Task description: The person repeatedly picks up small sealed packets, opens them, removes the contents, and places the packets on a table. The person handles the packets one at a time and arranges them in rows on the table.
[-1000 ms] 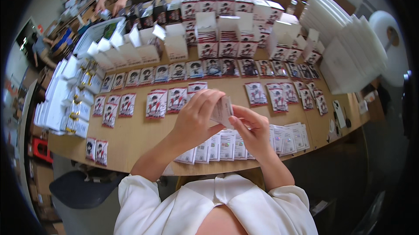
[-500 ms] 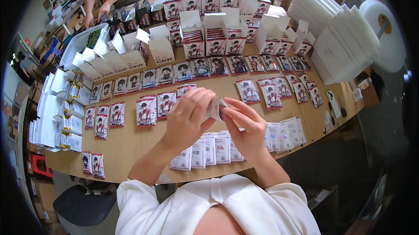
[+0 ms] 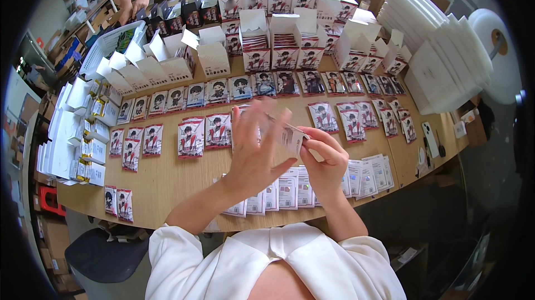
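Observation:
Between the thumb and fingers of my right hand [image 3: 324,161] is a small white card packet [image 3: 291,138], tilted and seen nearly edge-on. My left hand [image 3: 251,158] is raised just left of it, fingers spread and blurred by motion, with nothing visible in its grip. Below both hands lies an overlapping row of white-backed packets [image 3: 288,188], partly hidden by my wrists. Beyond my left hand, red-and-white packets with a printed figure [image 3: 191,137] lie on the wooden table [image 3: 167,186]. One of these is mostly covered by my fingers.
Farther back runs a row of picture cards [image 3: 217,91], with open boxes [image 3: 256,55] behind. White cartons [image 3: 78,133] line the left edge. White foam sheets [image 3: 446,66], a phone [image 3: 430,139] and scissors [image 3: 441,144] are at right. Another person's hands [image 3: 134,7] work near a basket [image 3: 100,57].
My left hand has let go of the packet and opened, its fingers spreading apart. The packet stays in my right hand, shifted slightly right. The whole view has shifted a little.

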A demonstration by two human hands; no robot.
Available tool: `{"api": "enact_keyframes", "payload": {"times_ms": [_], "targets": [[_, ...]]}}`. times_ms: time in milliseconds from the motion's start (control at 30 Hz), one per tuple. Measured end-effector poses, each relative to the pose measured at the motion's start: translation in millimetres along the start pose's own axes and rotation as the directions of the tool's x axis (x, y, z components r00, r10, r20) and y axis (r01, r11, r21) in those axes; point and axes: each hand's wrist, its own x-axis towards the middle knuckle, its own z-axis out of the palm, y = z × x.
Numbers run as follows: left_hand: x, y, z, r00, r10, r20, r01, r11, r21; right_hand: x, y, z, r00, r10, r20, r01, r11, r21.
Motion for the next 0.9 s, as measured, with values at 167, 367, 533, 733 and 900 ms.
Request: {"api": "enact_keyframes", "payload": {"times_ms": [167,367,533,733,900], "targets": [[-17,-25,25,0.682,-0.526,0.508,0.505,-0.163,-0.847,-1,0,9,0.937,-0.349,0.014,0.332,0.88,-0.34],[-6,-22,18,0.498,-0.344,0.796,0.516,-0.62,-0.591,-10,-3,19,0.87,-0.451,0.199,0.492,0.774,-0.398],[1,-40,16,0.57,-0.412,0.711,0.35,-0.661,-0.664,-20,-6,17,0.742,-0.646,0.179,0.648,0.623,-0.439],[2,-35,11,0.678,-0.299,0.672,0.303,-0.718,-0.626,-29,-10,14,0.68,-0.712,0.175,0.683,0.527,-0.506],[1,-34,12,0.753,-0.238,0.613,0.251,-0.758,-0.602,-37,-9,11,0.657,-0.728,0.195,0.714,0.518,-0.471]]}}
